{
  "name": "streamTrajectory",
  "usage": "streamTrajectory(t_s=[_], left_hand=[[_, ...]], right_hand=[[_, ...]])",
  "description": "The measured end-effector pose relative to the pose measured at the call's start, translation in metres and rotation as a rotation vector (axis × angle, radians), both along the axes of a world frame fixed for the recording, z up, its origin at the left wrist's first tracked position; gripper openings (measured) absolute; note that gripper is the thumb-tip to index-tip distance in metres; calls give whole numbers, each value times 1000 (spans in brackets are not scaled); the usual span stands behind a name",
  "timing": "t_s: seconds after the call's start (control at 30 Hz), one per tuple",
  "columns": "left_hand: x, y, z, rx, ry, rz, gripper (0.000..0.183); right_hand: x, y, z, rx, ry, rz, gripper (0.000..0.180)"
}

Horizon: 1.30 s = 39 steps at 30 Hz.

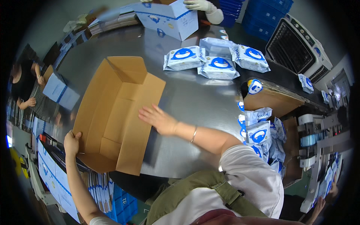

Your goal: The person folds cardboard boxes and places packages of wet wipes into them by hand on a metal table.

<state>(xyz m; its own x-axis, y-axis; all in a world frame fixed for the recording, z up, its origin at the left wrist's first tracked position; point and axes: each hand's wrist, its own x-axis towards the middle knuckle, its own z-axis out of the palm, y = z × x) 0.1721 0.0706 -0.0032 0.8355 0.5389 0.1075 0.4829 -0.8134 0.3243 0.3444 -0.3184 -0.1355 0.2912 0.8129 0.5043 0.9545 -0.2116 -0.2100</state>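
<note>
An open cardboard box [116,112] with its flaps spread stands on the metal table [194,109] in front of me. My left hand [72,143] grips the box's near left flap, with the thumb on the inner side. My right hand [159,119] lies with fingers spread against the right flap, holding nothing. Beyond it, several packs of wet wipes with a blue whale print, among them one pack [184,57] at the left of the group, lie at the table's far right part. The box's outer side is hidden.
A co-worker's gloved hand [197,5] touches a printed carton [168,22] at the far edge. Another person [28,81] handles a carton at left. Right of the table, a large box [291,140] holds wipes packs beside a conveyor [284,76]. Flattened cartons [97,188] stand below left.
</note>
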Motion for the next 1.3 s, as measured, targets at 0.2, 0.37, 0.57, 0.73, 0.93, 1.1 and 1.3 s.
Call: streamTrajectory(t_s=[0.2,0.37,0.57,0.73,0.93,1.1,1.3], left_hand=[[6,-21,15,202,91,206,31],[15,-23,12,215,139,242,34],[34,-47,25,214,161,199,35],[54,-58,27,120,129,218,38],[60,-39,13,226,126,129,38],[25,45,-3,366,150,-13,38],[90,-62,100,500,73,73,41]], right_hand=[[226,-39,75,-196,-125,-656,99],[261,-35,45,-399,40,-756,84],[162,-36,140,996,720,-18,62],[110,36,174,656,1288,498,35],[-23,109,108,-475,488,376,38],[5,-5,156,262,48,236,45],[170,-281,161,-281,-131,-1058,105]])
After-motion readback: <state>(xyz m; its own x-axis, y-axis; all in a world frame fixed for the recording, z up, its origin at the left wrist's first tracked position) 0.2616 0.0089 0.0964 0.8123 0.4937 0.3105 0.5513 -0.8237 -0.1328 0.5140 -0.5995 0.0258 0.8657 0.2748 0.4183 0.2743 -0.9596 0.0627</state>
